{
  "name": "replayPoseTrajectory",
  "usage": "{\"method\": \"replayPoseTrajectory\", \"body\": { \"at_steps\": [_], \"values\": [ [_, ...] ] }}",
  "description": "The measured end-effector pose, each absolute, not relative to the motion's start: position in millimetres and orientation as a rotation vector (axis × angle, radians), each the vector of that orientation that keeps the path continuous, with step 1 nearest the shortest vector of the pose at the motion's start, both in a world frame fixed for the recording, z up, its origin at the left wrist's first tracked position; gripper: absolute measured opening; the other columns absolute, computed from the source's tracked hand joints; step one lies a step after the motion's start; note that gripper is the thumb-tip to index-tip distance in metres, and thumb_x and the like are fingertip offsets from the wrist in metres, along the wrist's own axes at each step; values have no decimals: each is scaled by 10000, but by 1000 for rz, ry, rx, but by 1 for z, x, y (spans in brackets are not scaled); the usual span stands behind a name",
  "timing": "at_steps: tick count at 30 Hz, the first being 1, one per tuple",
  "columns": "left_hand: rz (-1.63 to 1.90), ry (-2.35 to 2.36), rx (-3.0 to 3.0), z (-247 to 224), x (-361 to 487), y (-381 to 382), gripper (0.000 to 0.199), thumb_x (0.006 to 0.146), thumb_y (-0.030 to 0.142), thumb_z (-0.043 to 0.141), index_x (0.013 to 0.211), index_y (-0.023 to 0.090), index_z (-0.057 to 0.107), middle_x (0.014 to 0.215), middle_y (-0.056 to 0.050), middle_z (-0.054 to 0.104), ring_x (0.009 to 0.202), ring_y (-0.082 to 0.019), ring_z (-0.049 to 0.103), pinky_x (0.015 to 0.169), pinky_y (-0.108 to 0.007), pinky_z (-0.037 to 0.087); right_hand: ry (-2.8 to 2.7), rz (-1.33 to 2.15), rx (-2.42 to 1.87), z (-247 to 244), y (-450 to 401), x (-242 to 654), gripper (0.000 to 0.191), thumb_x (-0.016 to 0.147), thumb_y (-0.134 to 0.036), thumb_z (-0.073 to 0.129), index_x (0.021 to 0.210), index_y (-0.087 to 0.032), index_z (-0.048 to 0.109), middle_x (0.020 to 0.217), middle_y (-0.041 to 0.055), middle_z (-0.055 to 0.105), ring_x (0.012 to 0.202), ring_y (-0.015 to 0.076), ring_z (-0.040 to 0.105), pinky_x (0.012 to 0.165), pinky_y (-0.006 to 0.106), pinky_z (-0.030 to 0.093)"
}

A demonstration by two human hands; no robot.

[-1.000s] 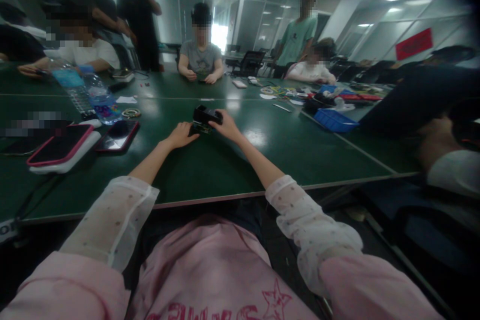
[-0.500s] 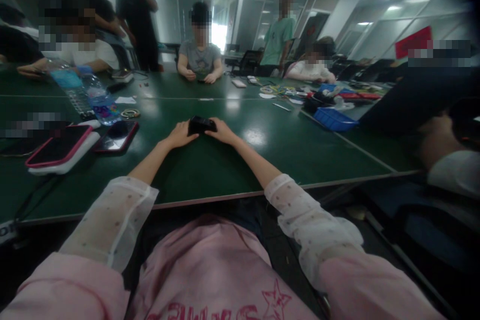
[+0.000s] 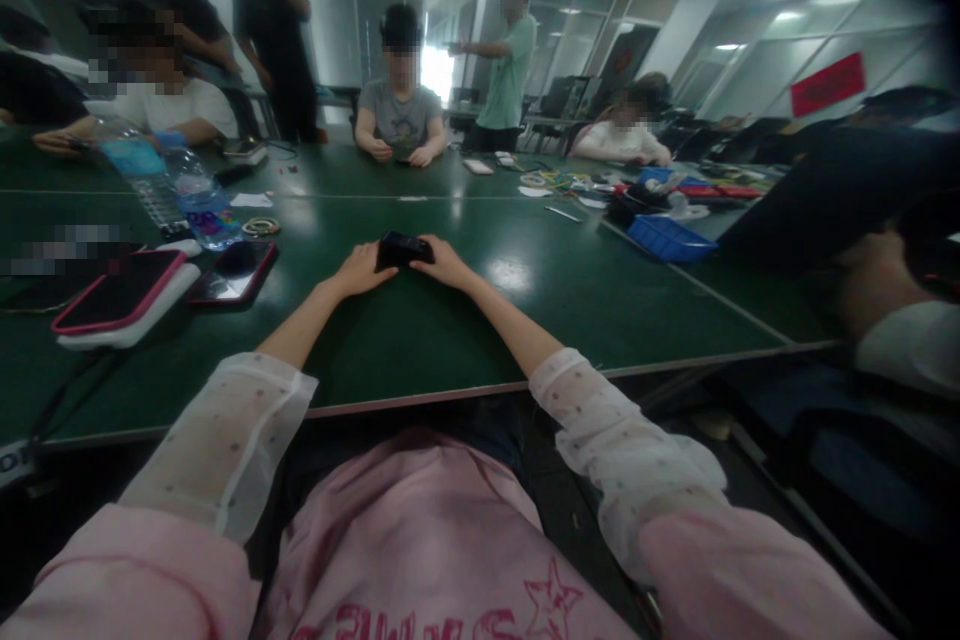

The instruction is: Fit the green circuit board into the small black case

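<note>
A small black box-like object (image 3: 405, 250) with a glossy face is held between my two hands, over the green table (image 3: 420, 340). My left hand (image 3: 360, 270) grips its left end, thumb along the near edge. On the opposite end my right hand (image 3: 448, 265) grips it in the same way. Both sets of fingers are closed round the ends and partly hidden behind it. What kind of device it is I cannot make out.
To the left lie a dark phone (image 3: 234, 272) and a pink-rimmed phone (image 3: 120, 292) on a white block, with water bottles (image 3: 201, 200) behind. A tape roll (image 3: 261, 227), a pen (image 3: 562, 214) and a blue tray (image 3: 670, 238) are farther off. Several people sit or stand around.
My hands and the black object have stayed in place. In the background, the standing person in green has moved left and now holds an arm out.
</note>
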State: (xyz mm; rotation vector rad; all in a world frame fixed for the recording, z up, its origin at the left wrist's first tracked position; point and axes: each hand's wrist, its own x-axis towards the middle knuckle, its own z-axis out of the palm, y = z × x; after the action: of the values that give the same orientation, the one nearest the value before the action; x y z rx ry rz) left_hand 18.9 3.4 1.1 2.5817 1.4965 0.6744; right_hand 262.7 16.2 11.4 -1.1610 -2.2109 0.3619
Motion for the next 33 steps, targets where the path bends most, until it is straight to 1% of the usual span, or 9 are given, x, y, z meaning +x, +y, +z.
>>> {"method": "replayPoseTrajectory", "body": {
  "at_steps": [4, 9, 17, 20, 24, 27, 30, 33],
  "values": [
    [658, 1498, 2586, 0, 19, 5, 735, 899, 587, 504, 1437, 92, 432, 1389, -209, 558, 1254, -395, 518, 1081, -538, 412, -2211, 358, -1163, 12, 15, 263, 582, 844, -363, 710, 1358, -182, 508, 1358, 148, 604, 1254, 291, 575, 1032, 494, 482],
    [681, 1497, 2608, -1, 19, 6, 702, 901, 566, 509, 1434, 114, 437, 1383, -194, 565, 1253, -392, 521, 1082, -542, 405, -2212, 327, -1188, 14, 14, 261, 590, 833, -367, 709, 1363, -204, 507, 1353, 138, 613, 1250, 299, 579, 1052, 510, 465],
    [675, 1498, 2596, -1, 18, 5, 730, 903, 568, 516, 1452, 97, 423, 1415, -206, 543, 1281, -395, 510, 1098, -532, 399, -2196, 348, -1181, 13, 13, 261, 579, 837, -365, 708, 1352, -187, 512, 1355, 150, 611, 1253, 301, 578, 1030, 507, 486],
    [681, 1486, 2581, -1, 19, 4, 761, 904, 551, 524, 1492, 93, 371, 1481, -211, 495, 1345, -398, 468, 1124, -538, 374, -2180, 355, -1163, 14, 12, 261, 566, 822, -346, 722, 1328, -183, 528, 1319, 148, 632, 1228, 301, 597, 1027, 503, 488],
    [702, 1501, 2516, -2, 19, 2, 877, 892, 545, 561, 1556, 73, 237, 1588, -249, 355, 1436, -408, 379, 1164, -549, 320, -2143, 383, -1161, 18, 9, 260, 541, 818, -342, 720, 1301, -182, 537, 1272, 142, 657, 1180, 296, 630, 1024, 487, 491],
    [700, 1529, 2472, -3, 18, 2, 953, 888, 573, 566, 1575, 47, 167, 1608, -279, 302, 1453, -426, 354, 1161, -550, 323, -2106, 391, -1168, 22, 8, 260, 534, 830, -359, 705, 1297, -166, 529, 1264, 149, 657, 1165, 290, 636, 1021, 465, 492],
    [702, 1508, 2498, -3, 17, 2, 925, 896, 590, 545, 1575, 73, 188, 1609, -259, 315, 1448, -422, 360, 1160, -558, 324, -2090, 375, -1170, 23, 8, 261, 548, 829, -368, 705, 1303, -161, 525, 1265, 154, 654, 1171, 295, 629, 1027, 465, 485],
    [683, 1506, 2522, -1, 18, 0, 868, 901, 587, 523, 1550, 75, 258, 1574, -238, 382, 1418, -407, 396, 1153, -542, 340, -2066, 365, -1137, 21, 13, 262, 577, 823, -425, 707, 1310, -171, 529, 1270, 154, 649, 1170, 309, 622, 1028, 486, 480]
  ]
}}
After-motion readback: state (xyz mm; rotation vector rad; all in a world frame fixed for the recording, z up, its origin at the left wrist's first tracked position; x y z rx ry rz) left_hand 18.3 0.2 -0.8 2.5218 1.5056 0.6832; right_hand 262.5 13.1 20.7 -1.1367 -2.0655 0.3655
